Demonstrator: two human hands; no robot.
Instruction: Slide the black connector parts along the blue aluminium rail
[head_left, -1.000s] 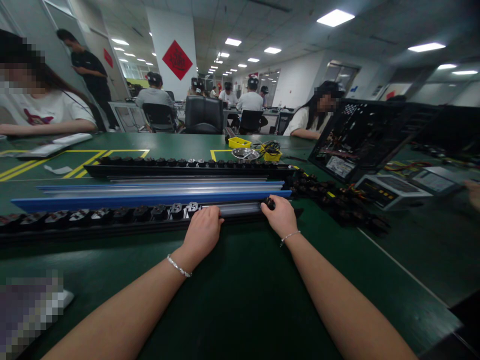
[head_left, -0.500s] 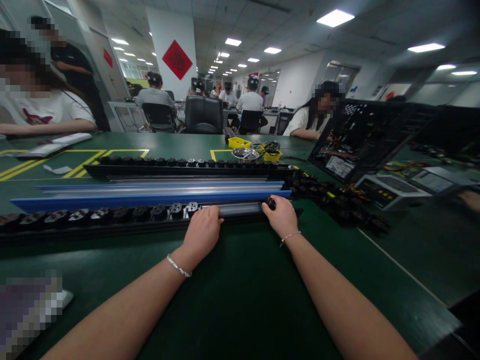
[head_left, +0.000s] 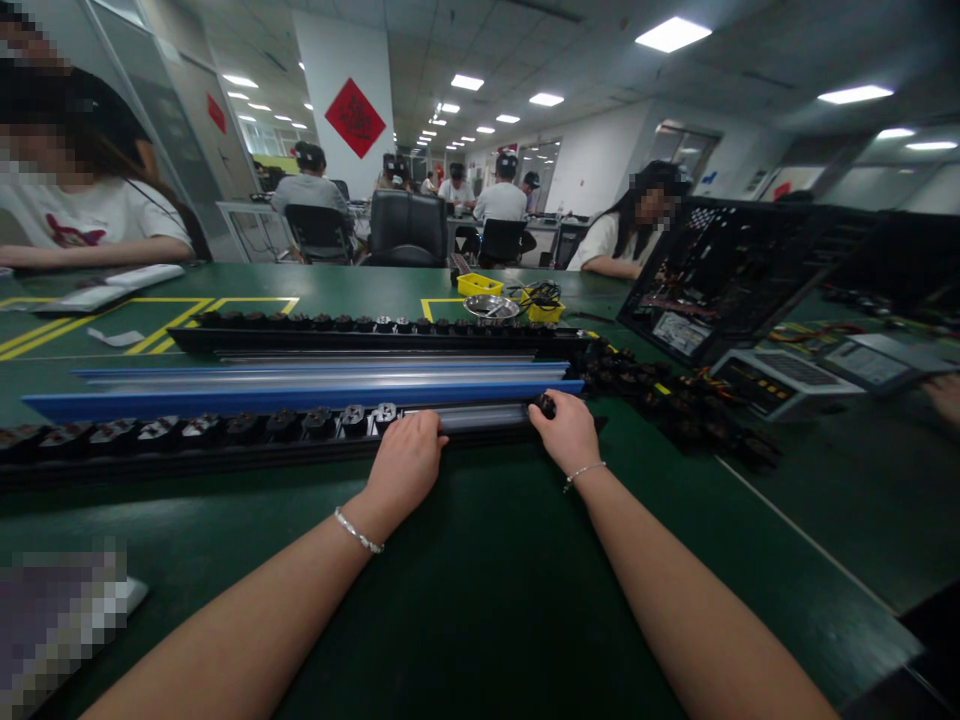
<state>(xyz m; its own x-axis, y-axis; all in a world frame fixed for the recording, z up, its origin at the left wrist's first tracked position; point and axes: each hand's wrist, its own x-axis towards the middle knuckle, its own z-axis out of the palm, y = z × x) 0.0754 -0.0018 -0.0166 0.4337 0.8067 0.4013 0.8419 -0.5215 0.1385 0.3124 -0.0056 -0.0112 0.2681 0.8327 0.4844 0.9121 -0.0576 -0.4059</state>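
Observation:
Across the near side of the table lies a long black rail [head_left: 247, 455], with a row of black socket modules [head_left: 283, 427] seated along its left part. My left hand [head_left: 409, 450] is closed over the rail just right of the last light-faced module, its fingertips hidden behind the edge. At the rail's right end my right hand [head_left: 568, 432] pinches a small black socket module [head_left: 545, 405], mostly covered by the fingers. Between the two hands a bare silvery channel [head_left: 480, 417] of the rail shows. Just behind it lie blue-edged metal strips [head_left: 300, 400].
A second black rail with modules [head_left: 375, 340] lies farther back. A pile of black modules [head_left: 675, 400] is at the right, beside a power supply [head_left: 784, 383] and an open computer case [head_left: 720, 280]. Yellow trays [head_left: 480, 286] and a metal bowl [head_left: 491, 307] stand behind. Co-workers sit around.
My right hand has shifted very slightly to the right with the socket module. The left hand stays in place on the rail. A standing person at the far left has moved further left.

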